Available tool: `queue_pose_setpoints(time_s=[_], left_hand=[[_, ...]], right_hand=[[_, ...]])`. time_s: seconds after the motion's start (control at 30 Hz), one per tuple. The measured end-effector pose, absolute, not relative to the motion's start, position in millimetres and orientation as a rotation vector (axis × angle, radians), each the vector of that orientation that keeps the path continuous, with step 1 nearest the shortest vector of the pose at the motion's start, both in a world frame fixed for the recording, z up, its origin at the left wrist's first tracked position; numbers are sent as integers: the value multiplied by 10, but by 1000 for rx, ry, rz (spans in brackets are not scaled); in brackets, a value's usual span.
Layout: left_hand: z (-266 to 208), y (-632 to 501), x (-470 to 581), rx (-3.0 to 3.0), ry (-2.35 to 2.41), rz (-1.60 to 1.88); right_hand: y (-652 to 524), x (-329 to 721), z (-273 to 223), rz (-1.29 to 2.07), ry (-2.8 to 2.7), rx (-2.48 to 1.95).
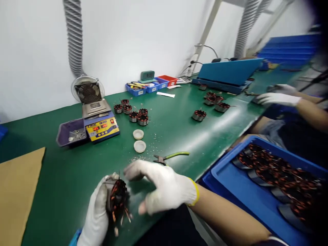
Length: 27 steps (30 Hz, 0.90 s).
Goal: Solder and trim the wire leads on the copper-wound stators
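My gloved left hand (96, 208) is wrapped round a motor stator (118, 195) with copper windings, held on edge near the bench front; loose wire ends hang from its lower side. Just to its right, my gloved right hand (160, 188) is apart from the stator, fingers spread and curved, with nothing visible in it. A pair of green-handled cutting pliers (175, 155) lies right behind the right hand, its head partly covered. Two small white dishes (139, 147) stand farther back, with small clippings scattered around them.
Several stators (138, 116) stand beside a yellow-and-blue soldering pot (102, 128) and purple tray (70, 131). A blue bin (230, 191) at right holds many stators. A co-worker's gloved hands (279, 97) are at the far right. Cardboard (20, 191) lies at left.
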<state>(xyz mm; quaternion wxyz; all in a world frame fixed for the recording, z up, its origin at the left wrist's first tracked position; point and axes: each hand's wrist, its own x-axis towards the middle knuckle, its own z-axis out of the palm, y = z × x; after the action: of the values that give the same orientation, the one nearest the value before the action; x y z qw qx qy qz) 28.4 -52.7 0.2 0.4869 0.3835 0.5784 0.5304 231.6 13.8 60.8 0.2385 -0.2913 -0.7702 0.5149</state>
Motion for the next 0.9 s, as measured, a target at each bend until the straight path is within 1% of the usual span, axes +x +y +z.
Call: queue_pose_setpoints(time_s=[0.07, 0.13, 0.27, 0.37, 0.43, 0.5, 0.57, 0.67, 0.73, 0.83, 0.9], left_hand=[[19, -526, 207, 1197, 1537, 1322], [33, -518, 156, 1394, 1647, 1280], [72, -510, 123, 1550, 1730, 1197], [121, -510, 147, 1512, 1503, 1109], [149, -524, 183, 1382, 1330, 1043], [172, -552, 224, 1121, 1238, 1022], [203, -580, 264, 737, 1204, 1033], [286, -580, 311, 322, 1165, 1035], [350, -550, 330, 189, 1147, 1045], [401, -508, 334, 71, 1097, 1063], [395, -502, 321, 71, 1064, 1048]], right_hand=[[166, 2260, 577, 1683, -1812, -1037], [135, 2172, 549, 1775, -1721, -1146], [48, 2031, 490, 1574, -1766, -1136], [60, 2035, 461, 1542, -1764, -880], [103, 2077, 452, 1495, -1807, -688], [155, 2140, 432, 1450, -1855, -609], [202, 2219, 387, 1481, -1787, -663], [230, 2321, 308, 1559, -1491, -762], [215, 2333, 300, 1602, -1422, -792], [189, 2252, 384, 1628, -1581, -808], [205, 2180, 469, 1611, -1700, -719]])
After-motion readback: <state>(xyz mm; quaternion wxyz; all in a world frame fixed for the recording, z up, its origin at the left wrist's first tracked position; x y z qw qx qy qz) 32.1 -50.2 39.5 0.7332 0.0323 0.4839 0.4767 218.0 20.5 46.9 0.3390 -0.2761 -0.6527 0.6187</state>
